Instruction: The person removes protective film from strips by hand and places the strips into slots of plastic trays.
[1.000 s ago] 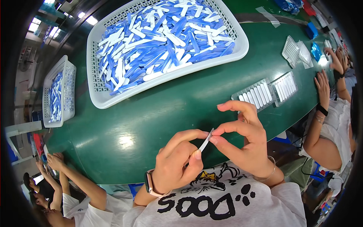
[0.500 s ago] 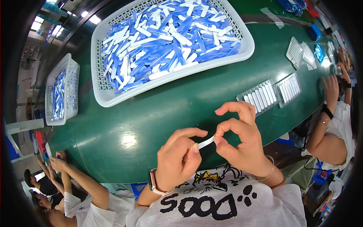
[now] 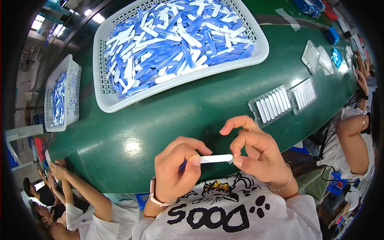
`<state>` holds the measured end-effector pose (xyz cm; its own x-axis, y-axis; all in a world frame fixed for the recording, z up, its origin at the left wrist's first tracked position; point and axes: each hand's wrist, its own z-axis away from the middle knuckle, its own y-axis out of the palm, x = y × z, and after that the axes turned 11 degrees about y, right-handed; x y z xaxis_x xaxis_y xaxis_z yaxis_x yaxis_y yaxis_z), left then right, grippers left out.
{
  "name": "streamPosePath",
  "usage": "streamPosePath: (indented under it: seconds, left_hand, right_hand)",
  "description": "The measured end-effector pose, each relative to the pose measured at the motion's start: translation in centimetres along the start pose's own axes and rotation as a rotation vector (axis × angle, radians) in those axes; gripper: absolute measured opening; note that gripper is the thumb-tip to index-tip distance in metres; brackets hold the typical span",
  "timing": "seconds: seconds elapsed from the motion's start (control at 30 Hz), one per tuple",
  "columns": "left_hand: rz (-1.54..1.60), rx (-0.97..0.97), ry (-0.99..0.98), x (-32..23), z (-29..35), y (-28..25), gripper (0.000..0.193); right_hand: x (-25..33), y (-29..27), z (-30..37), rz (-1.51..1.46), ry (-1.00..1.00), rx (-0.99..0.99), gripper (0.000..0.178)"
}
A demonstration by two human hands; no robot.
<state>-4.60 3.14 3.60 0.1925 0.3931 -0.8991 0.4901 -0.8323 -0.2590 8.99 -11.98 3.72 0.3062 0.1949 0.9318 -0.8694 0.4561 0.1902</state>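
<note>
A narrow flat white strip (image 3: 216, 159) with a rounded end lies level between my two hands, low over the table near my shirt. My left hand (image 3: 176, 168) pinches its left end between thumb and bent fingers; a bit of blue shows behind the thumb. At the other end, the thumb and index finger of my right hand (image 3: 258, 154) close on the tip, where a small see-through scrap shows. My other right fingers are curled or raised. Beyond my hands, a large white basket (image 3: 184, 81) is heaped with blue and white strips of similar shape.
To the right on the green table (image 3: 180, 128) lie a clear tray (image 3: 253, 107) and a second clear tray (image 3: 294, 103), both with white strips. A smaller basket (image 3: 73, 94) of strips stands at far left. Co-workers sit on both sides.
The strip has turned from tilted and edge-on to nearly level, with its broad white face showing. My right hand has lowered slightly. The co-worker's arm at right has moved.
</note>
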Motion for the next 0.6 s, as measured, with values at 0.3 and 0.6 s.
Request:
streamPosePath:
  seconds: [0.3,0.6]
  left_hand:
    - [-0.306,-0.125,0.121,-0.3,0.0,-0.6,0.01]
    - [-0.319,-0.167,0.096,0.0,0.3,-2.0,0.016]
  right_hand:
    - [-0.5,-0.7,0.0,-0.111,-0.045,0.128,0.009]
    - [-0.4,-0.4,-0.3,0.07,-0.145,-0.004,0.007]
